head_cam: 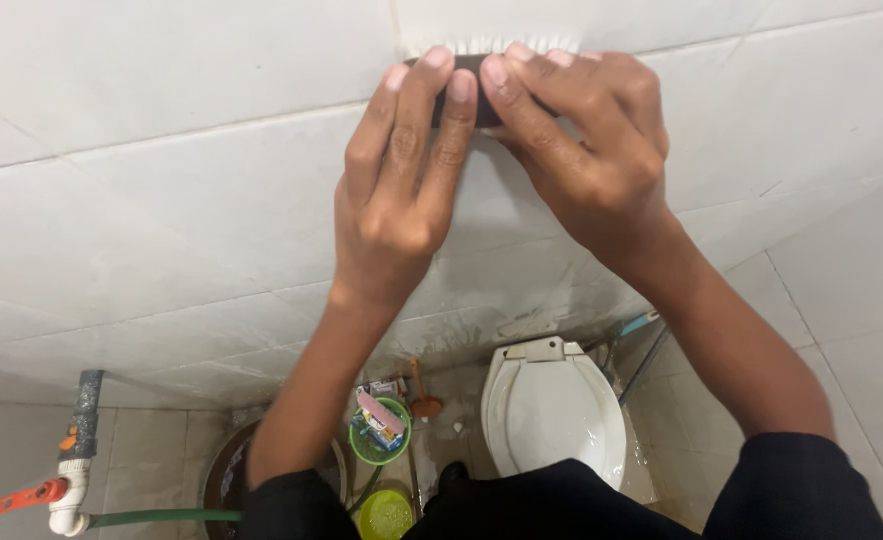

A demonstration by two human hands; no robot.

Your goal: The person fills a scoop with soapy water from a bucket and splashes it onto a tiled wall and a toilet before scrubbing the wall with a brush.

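Both hands up high on the white tiled wall (192,200), pressing one dark scrub brush (482,100) against it

Left hand (402,190): fingers curled over the left half of the brush, fingertips laid on its back, clenched on it rather than spread loose

Right hand (587,150): fingers wrapped over the right half of the same brush, fingertips meeting those of the left hand near the middle of its back, gripping it firmly

Brush held flat against the wall at a grout line, white bristles (482,44) splayed out along its upper edge, touching the tile; most of the dark body hidden under the fingers

Black sleeves (792,480) at the bottom of the view, forearms bare

Far below the brush, a white toilet (552,410) with its lid shut, wet sheen on the lid and on the floor around it

Left of the toilet, a small green basket (382,440) with packets and a pink item inside; just below that basket, a yellow-green round container (387,515)

Between basket and toilet, a small brown-handled tool (424,400) standing against the wall

Further left of the toilet, a dark round basin (224,480), partly hidden behind the left forearm

At the far left, well apart from the toilet, a white pipe tap with an orange lever (32,495) and a green hose (162,517) running from it toward the basin

Right of the toilet, a thin rod with a blue tip (642,325) leaning in the corner, kind not clear
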